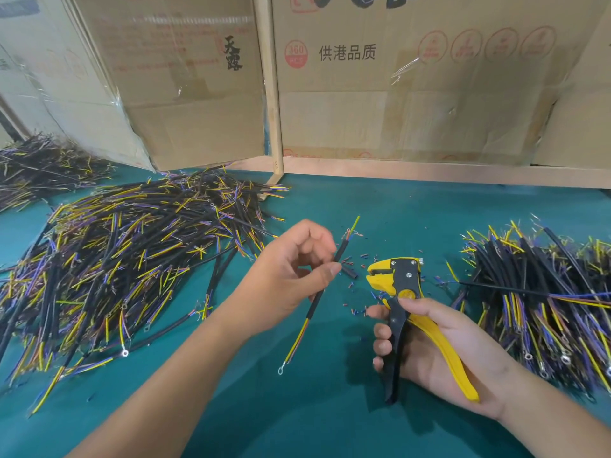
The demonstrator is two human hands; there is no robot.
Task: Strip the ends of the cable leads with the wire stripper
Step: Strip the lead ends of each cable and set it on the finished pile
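While the left hand (291,276) pinches a single black cable (325,285) between thumb and curled fingers (317,241), the cable runs slanted just left of the wire stripper (401,292), apart from it. Cable's upper end shows short coloured leads (352,229), one yellow-green and longest; whether the others are bared to copper is hard to make out. Its lower end fans into yellow, orange and blue leads, one ending in a small ring terminal (281,370) lying on the green worktop (297,408).

Right hand (439,345) grips the stripper: fingers curled round the black handle, the yellow handle against the palm, thumb laid near the pivot. Handles stand spread; the stripper's head points away from the person, and whether its mouth stands open cannot be told.

Small bits of insulation (355,312) lie scattered on the worktop round the stripper's head, with a short black sleeve piece (349,272) just left of it.

Large pile of cables (132,259) lies well left of the stripper, a second pile (545,292) to its right, cut off by the frame edge. A third heap (39,166) far left is partly cut off. Cardboard boxes (413,77) stand behind the stripper, their tops out of frame.
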